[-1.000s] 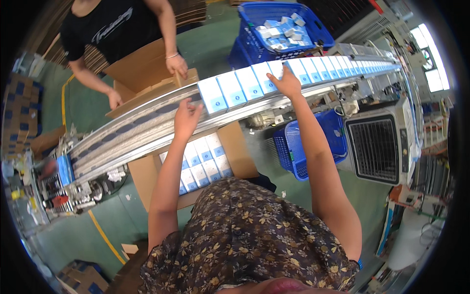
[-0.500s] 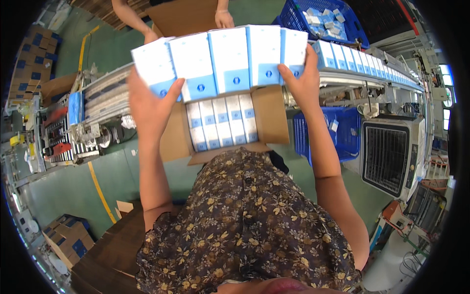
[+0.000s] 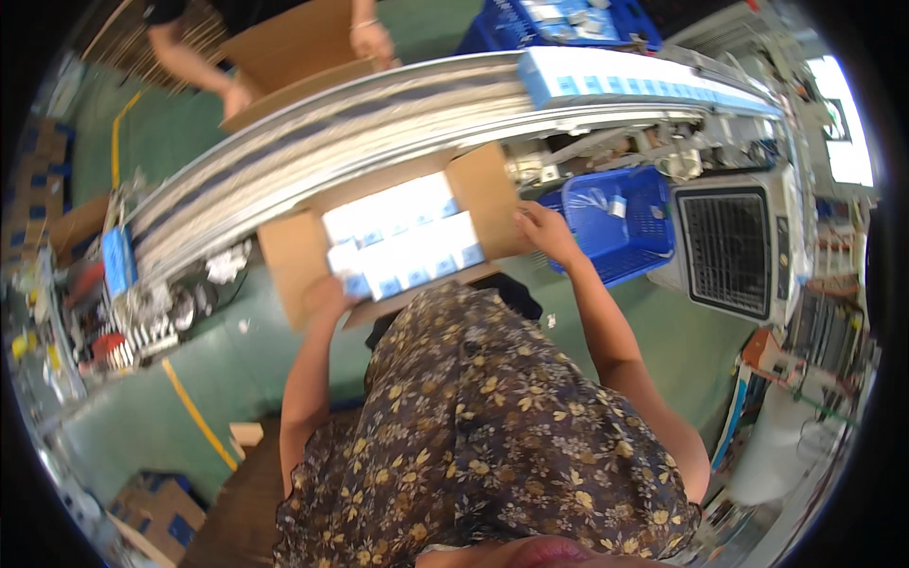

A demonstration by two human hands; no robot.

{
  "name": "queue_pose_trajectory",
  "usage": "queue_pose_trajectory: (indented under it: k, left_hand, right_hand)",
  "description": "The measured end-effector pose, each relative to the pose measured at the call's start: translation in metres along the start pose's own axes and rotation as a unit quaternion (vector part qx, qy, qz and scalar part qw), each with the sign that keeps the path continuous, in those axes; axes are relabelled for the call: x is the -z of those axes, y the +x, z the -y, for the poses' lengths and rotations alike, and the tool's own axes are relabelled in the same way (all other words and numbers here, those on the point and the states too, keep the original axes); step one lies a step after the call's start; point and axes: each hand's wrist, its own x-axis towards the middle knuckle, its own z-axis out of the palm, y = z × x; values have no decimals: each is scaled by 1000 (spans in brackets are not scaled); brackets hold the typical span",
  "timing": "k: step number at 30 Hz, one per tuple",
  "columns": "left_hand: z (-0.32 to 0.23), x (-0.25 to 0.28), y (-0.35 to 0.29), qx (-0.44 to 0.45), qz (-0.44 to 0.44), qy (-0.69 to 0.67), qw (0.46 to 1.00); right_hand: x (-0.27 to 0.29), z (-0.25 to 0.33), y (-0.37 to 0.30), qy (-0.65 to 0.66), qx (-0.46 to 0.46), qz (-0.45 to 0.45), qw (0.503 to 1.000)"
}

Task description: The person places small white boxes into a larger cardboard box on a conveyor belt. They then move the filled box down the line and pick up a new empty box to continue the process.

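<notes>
In front of me stands an open cardboard carton [image 3: 292, 260] with its flaps spread. Inside it lie white-and-blue small boxes [image 3: 417, 251] in two rows, washed out by glare. My left hand [image 3: 328, 297] is at the carton's near left corner, beside the left flap; its fingers are smeared by motion. My right hand [image 3: 546, 234] is at the outer edge of the right flap [image 3: 485, 194], thumb and fingers closed on that edge.
Beyond the carton runs a conveyor [image 3: 350, 133] bearing a row of white-and-blue boxes [image 3: 634, 80]. Across it, a co-worker's hands [image 3: 371, 43] are at another carton [image 3: 298, 52]. Blue baskets [image 3: 615, 251] and a grilled air cooler [image 3: 729, 248] stand to the right.
The row of several white-and-blue boxes between my hands has gone down into the carton and out of my grasp. Both hands have lowered to the carton's sides. The view has shifted.
</notes>
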Motion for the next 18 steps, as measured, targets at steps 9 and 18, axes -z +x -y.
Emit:
queue_pose_trajectory:
  k: [9, 18]
  left_hand:
    - [-53, 4, 45, -156, 256, 162, 940]
    - [-215, 163, 112, -264, -187, -357, 876]
  right_hand:
    - [157, -37, 128, -178, 206, -341, 900]
    - [264, -27, 248, -409, 31, -361, 838]
